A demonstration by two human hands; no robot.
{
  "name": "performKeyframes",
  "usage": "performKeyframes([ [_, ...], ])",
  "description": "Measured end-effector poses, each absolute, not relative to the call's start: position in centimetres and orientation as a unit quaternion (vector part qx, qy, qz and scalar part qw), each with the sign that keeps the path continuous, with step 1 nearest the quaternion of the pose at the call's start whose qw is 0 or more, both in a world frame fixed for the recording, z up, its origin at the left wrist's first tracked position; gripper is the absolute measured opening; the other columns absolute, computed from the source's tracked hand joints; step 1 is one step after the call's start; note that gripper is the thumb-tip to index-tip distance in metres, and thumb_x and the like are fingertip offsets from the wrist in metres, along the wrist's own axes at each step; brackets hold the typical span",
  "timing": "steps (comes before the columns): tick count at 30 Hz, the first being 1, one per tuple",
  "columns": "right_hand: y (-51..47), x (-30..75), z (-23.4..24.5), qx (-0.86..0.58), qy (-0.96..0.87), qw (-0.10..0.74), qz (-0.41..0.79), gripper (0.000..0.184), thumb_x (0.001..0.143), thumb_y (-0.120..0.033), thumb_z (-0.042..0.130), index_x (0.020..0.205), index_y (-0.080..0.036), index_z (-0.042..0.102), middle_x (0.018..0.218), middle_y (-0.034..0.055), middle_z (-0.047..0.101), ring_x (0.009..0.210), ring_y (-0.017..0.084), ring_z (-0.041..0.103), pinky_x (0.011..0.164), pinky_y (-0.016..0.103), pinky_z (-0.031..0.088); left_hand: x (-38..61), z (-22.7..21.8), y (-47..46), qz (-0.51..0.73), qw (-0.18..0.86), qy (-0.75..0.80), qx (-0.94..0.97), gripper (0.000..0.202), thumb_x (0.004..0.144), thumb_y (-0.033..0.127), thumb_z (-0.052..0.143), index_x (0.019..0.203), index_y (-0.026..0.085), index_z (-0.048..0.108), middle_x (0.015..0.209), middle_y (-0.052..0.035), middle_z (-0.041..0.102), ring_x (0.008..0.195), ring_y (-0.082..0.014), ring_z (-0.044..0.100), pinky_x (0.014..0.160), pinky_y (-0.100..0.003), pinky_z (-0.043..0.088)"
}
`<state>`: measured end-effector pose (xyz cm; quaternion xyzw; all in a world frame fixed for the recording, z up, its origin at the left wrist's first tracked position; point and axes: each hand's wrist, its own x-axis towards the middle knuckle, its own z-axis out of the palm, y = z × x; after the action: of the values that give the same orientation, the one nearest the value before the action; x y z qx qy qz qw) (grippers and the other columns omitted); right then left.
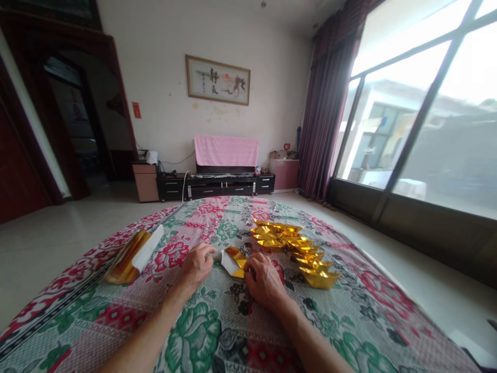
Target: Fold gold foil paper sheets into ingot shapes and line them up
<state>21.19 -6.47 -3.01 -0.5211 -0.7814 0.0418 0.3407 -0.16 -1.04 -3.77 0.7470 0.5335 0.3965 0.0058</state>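
A partly folded sheet of gold foil paper [234,260], white on its back, lies on the flowered cloth [217,321] between my hands. My left hand [197,265] rests with its fingers curled at the sheet's left edge, pinching it. My right hand [264,280] presses its closed fingers on the sheet's right side. Several finished gold paper ingots [297,248] sit in a row just beyond my right hand. A stack of flat gold sheets [132,256] lies to the left of my left hand.
The flowered cloth covers a wide low surface with tiled floor [58,238] around it. A dark TV cabinet [217,185] with a pink cover stands at the far wall. Large windows [427,119] and a purple curtain [326,103] are on the right.
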Motion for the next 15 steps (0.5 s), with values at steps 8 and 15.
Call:
performKeyframes([
  [8, -5.85, 21.48, -3.59, -0.492, -0.795, 0.352, 0.052, 0.02, 0.071, -0.005, 0.047, 0.078, -0.019, 0.059, 0.09, 0.0036, 0.061, 0.087, 0.016, 0.052, 0.082, 0.028, 0.036, 0.37, -4.58, -0.89, 0.349, 0.021, 0.454, 0.82, 0.022, 0.074, 0.016, 0.05, 0.078, 0.022, 0.071, 0.092, -0.0027, 0.066, 0.086, -0.0156, 0.058, 0.082, -0.028, 0.046],
  [15, -5.6, 21.63, -3.42, -0.473, -0.806, 0.35, 0.054, 0.021, 0.073, -0.003, 0.045, 0.077, -0.018, 0.06, 0.092, 0.0036, 0.062, 0.086, 0.015, 0.054, 0.081, 0.026, 0.037, 0.43, -4.56, -0.87, 0.345, 0.051, 0.445, 0.825, 0.018, 0.074, 0.019, 0.052, 0.077, 0.022, 0.07, 0.098, -0.0024, 0.065, 0.09, -0.0153, 0.059, 0.084, -0.028, 0.046],
])
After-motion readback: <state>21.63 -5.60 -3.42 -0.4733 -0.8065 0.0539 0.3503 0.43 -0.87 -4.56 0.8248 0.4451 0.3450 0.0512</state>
